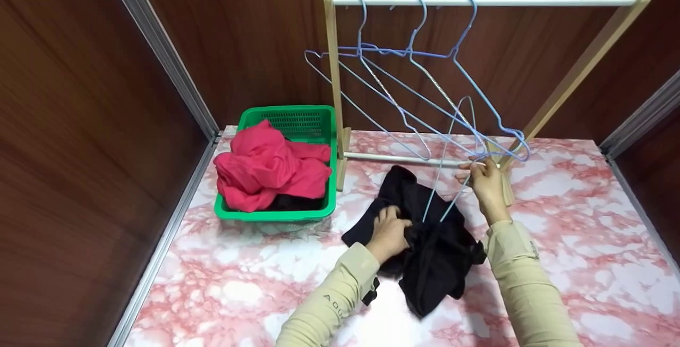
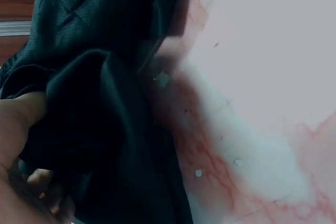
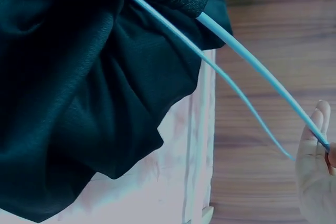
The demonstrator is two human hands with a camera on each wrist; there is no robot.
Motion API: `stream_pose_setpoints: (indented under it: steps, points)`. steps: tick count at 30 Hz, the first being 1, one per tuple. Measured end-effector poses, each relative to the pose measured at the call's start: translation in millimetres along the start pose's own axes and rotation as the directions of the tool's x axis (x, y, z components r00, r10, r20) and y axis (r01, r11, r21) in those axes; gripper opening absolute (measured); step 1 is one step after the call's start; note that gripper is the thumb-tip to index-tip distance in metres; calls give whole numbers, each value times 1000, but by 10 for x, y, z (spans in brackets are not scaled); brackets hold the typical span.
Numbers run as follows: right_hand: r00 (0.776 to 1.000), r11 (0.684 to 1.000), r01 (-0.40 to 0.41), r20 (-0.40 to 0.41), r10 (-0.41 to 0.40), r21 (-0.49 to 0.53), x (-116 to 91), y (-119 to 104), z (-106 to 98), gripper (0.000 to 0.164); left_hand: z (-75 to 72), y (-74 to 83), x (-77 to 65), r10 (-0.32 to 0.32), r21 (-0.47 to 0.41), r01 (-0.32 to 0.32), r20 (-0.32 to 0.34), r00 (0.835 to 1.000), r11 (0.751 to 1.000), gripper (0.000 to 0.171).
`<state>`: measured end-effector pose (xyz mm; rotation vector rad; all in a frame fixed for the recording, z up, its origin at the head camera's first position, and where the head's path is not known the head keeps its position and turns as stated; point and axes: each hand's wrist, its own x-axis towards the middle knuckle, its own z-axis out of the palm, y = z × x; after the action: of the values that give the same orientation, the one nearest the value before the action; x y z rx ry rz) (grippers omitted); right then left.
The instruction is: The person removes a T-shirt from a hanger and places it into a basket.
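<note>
A black garment is bunched above the pink-and-white marbled table. My left hand grips its cloth on the left side; in the left wrist view, the thumb and curled fingers hold a fold. A light blue wire hanger runs down into the garment's opening, its lower part hidden by the cloth. With thumb and fingers my right hand pinches one side of this hanger, as the right wrist view also shows, where the wire emerges past a black edge of the cloth.
Behind the hands stands a wooden rack with a white rail. Three blue hangers hang from it, their lower ends overlapping my right hand's area. A green basket to the left holds a crumpled red garment and some black cloth.
</note>
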<state>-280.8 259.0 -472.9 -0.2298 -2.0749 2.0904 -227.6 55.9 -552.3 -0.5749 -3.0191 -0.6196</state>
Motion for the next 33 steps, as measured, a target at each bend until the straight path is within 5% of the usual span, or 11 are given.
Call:
stream_pose_setpoints:
  steps: [7, 12, 17, 21, 28, 33]
  points:
    - [997, 998, 69, -31, -69, 6, 14, -53, 49, 12, 26, -13, 7, -87, -162, 109, 136, 987, 981, 44]
    - [992, 997, 71, -104, -70, 10, 20, -116, 46, 15, 76, -38, -31, -60, -103, 77, 161, 985, 992, 46]
    - [989, 999, 49, -138, -47, 13, 55, -203, -7, 24, 144, -109, -56, 53, 62, -53, 11, 999, 997, 32]
    - [985, 996, 74, -151, -79, -40, 54, -262, -37, 15, 158, -183, -56, 117, 100, -104, -124, 985, 989, 26]
    - [941, 961, 251, -202, -270, -115, 34, -279, -146, 20, 58, -280, -10, 82, -38, -95, -255, 963, 995, 27]
    - [939, 932, 188, -222, -263, -309, -28, -305, -337, 20, -211, -311, 77, 10, -163, -76, -369, 929, 984, 29]
